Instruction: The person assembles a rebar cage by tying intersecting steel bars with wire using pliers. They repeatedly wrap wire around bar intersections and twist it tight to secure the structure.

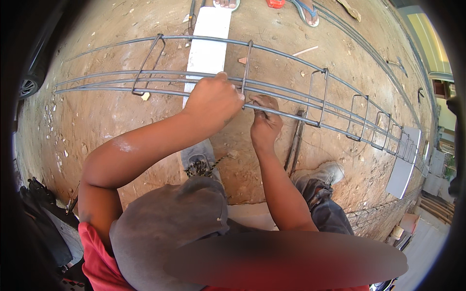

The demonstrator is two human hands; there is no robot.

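A long cage of grey steel bars (111, 77) lies across the dirt ground, ringed by several rectangular stirrups. My left hand (212, 99) is a closed fist on the long bars, right where one stirrup (248, 60) crosses them. My right hand (264, 119) sits just to its right. Its fingertips pinch the lower long bar at the foot of that same stirrup. Whether a thin wire or a tool is between the fingers is hidden by the hands.
A white slab (208, 43) lies under the cage at the back. Another person's sandalled feet (308, 12) stand at the top edge. My grey shoes (324, 172) stand on the dirt, with a loose metal bar (294, 145) between them. A pale panel (403, 169) is at right.
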